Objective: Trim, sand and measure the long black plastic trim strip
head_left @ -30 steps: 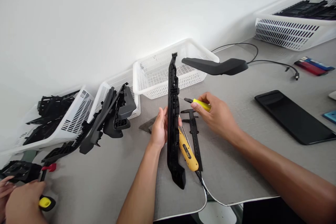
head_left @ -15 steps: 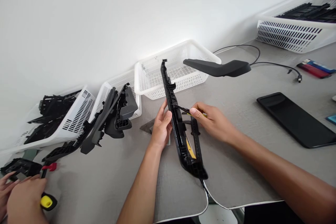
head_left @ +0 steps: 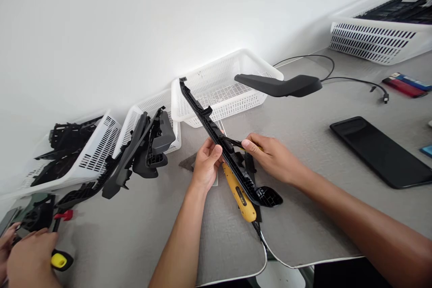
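Observation:
A long black plastic trim piece (head_left: 234, 160), its ribbed side showing, slants through the air over the table. My left hand (head_left: 206, 166) is closed round its middle, thumb on the near face. My right hand (head_left: 270, 153) pinches a slim black-and-yellow hand tool (head_left: 234, 141), whose tip meets the trim's edge close to my left fingers; the exact contact is hard to make out. Below the trim lies a yellow corded tool (head_left: 248, 211), partly covered, beside a black strip (head_left: 249, 164).
Behind stands a white basket (head_left: 232, 110) with a dark trim piece (head_left: 297, 85) across its rim. More baskets hold black parts at left and right (head_left: 371, 40). A black phone-like slab (head_left: 381, 153) lies right. A co-worker's hands (head_left: 32, 252) work at lower left.
The trim piece has swung, its far end going left and its near end right and up, uncovering the yellow corded tool. Both hands keep their grip. The co-worker's part has shifted.

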